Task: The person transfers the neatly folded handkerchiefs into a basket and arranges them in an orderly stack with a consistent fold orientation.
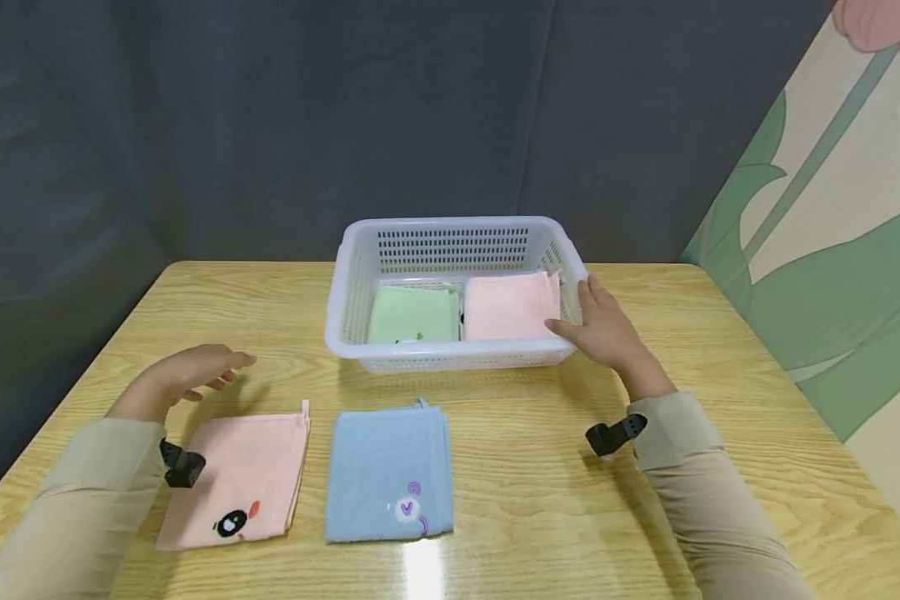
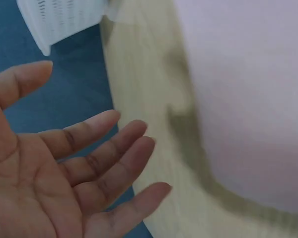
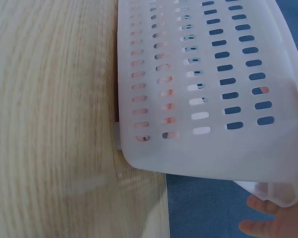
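My right hand [image 1: 607,329] is at the right end of a white plastic basket [image 1: 465,352], thumb over the rim and fingers along the outside of the end wall. In the right wrist view, two fingertips [image 3: 260,204] show just under the rim's corner. Inside the basket lie a folded green towel [image 1: 414,312] and a folded pink towel [image 1: 512,307]. My left hand [image 1: 187,375] hovers with loose, spread fingers and holds nothing. Below it on the table lies another folded pink towel [image 1: 243,467] with an embroidered eye. To its right sits a folded blue towel [image 1: 382,467].
The wooden table [image 1: 525,517] ends at a dark curtain [image 1: 270,125] behind the basket. A wall with painted flowers [image 1: 855,275] stands along the right side. Each wrist carries a small black camera [image 1: 617,433].
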{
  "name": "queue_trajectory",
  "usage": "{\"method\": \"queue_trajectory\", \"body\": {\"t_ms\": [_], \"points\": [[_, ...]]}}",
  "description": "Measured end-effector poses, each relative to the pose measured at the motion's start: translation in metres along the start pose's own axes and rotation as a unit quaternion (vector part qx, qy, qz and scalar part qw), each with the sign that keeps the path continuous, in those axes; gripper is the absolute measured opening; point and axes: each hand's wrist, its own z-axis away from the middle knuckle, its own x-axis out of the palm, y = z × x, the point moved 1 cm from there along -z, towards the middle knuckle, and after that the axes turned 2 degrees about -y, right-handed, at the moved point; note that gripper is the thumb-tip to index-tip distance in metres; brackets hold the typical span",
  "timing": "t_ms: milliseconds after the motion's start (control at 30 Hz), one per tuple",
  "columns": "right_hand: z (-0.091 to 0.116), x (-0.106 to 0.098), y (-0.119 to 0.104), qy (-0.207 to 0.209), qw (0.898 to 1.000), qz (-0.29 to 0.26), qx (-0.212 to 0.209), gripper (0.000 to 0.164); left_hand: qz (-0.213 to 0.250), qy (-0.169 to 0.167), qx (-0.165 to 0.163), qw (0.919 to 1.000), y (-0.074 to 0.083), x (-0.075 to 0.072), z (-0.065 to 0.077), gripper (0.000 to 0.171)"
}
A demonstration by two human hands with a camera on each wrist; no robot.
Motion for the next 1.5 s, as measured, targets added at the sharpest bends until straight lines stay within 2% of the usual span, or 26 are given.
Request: {"method": "queue_trajectory", "body": {"t_ms": [200,333,433,733,967,1167,1500], "points": [[0.000,0.000,0.000,-0.001,1.000,0.004,-0.005,0.089,-0.014,-0.008,-0.018,0.9997,-0.015,0.007,0.003,0.077],[-0.001,0.000,-0.001,-0.001,1.000,0.002,-0.005,0.089,-0.012,-0.005,-0.024,0.9996,-0.022,0.008,0.004,0.051],[-0.002,0.000,-0.001,0.000,1.000,0.001,-0.005,0.089,-0.008,-0.004,-0.021,0.9997,-0.026,0.009,0.005,0.039],[-0.006,0.001,0.001,0.010,1.000,-0.004,-0.004,0.089,-0.004,0.001,-0.022,0.9998,-0.035,0.013,0.008,0.033],[-0.007,0.001,0.001,0.010,1.000,-0.002,-0.005,0.089,-0.005,-0.002,-0.009,0.9999,-0.035,0.017,0.012,0.028],[-0.007,0.002,0.001,0.011,1.000,-0.003,-0.008,0.089,-0.006,0.011,-0.002,0.9999,-0.036,0.019,0.015,0.022],[0.000,-0.001,0.000,-0.002,1.000,0.004,-0.005,0.089,-0.003,-0.001,-0.008,1.0000,-0.035,0.020,0.014,0.036]]}}
